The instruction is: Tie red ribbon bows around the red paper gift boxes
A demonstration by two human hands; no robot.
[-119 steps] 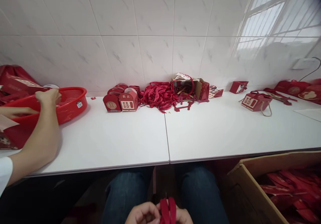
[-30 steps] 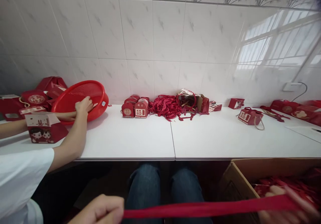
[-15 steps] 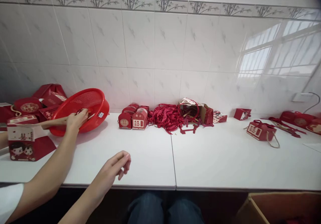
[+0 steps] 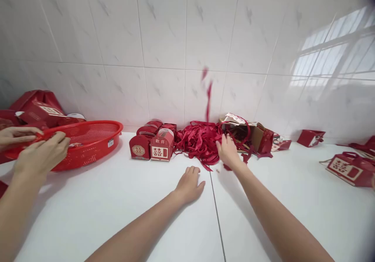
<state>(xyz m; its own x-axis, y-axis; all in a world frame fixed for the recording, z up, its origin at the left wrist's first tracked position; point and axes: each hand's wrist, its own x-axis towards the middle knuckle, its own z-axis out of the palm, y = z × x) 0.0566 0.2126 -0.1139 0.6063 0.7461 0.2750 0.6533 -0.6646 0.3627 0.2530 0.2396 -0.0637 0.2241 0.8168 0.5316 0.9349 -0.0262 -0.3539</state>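
My left hand point(image 4: 190, 184) rests on the white table with its fingers loosely bent and the thumb apart; it holds nothing. Reaching past it, my right hand point(image 4: 229, 151) is at the right edge of a heap of dark red ribbons point(image 4: 199, 139), its fingers apart. A blurred strip of red ribbon point(image 4: 208, 101) hangs in the air above the heap, apart from either hand. Just right of my right hand, an open box lying on its side point(image 4: 259, 139) has more ribbon strips in and around it.
Small red gift boxes point(image 4: 159, 146) stand left of the ribbons. A co-worker's hands point(image 4: 43, 148) are at a red plastic basket point(image 4: 90, 156) on the left. Another red box point(image 4: 350, 168) sits at the far right. A tiled wall point(image 4: 164, 94) closes the back.
My view has dropped and come closer to the table. My left hand has moved right and down onto the tabletop; my right hand has entered. A ribbon strip is now airborne, and the co-worker's basket has tipped flatter.
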